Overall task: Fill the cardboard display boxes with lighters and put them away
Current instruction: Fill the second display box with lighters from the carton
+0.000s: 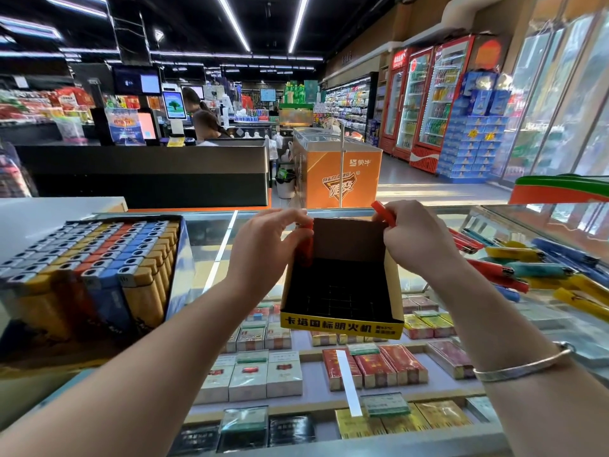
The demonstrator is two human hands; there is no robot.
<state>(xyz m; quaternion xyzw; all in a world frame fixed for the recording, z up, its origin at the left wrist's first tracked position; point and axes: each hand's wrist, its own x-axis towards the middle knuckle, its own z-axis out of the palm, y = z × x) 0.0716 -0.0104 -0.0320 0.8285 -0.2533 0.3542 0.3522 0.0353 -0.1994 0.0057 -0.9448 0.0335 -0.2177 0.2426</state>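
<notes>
**A:** Where is the box being filled?

**B:** An empty cardboard display box, black inside with a grid of slots and a yellow printed front lip, sits on the glass counter, midway between its left and right ends. Its tall brown back panel stands up towards the far edge.

**A:** And the hands?

**B:** The left hand pinches a red lighter at the box's far left corner, fingers curled round it. The right hand pinches another red lighter at the far right corner, above the back panel.

**A:** How will these handle?

**B:** The lighters look light, hard and smooth, probably a little slippery, so a fingertip pinch near the top seems best. The box looks thin and bendable; I'd lift it by both side walls once loaded.

**A:** What surrounds it?

**B:** A full lighter box in yellow, blue, red and grey rows rests at the counter's left end. Loose lighters lie scattered at the right end. Cigarette packs show beneath the glass. Beyond are a checkout desk, an orange freezer and drink fridges.
</notes>
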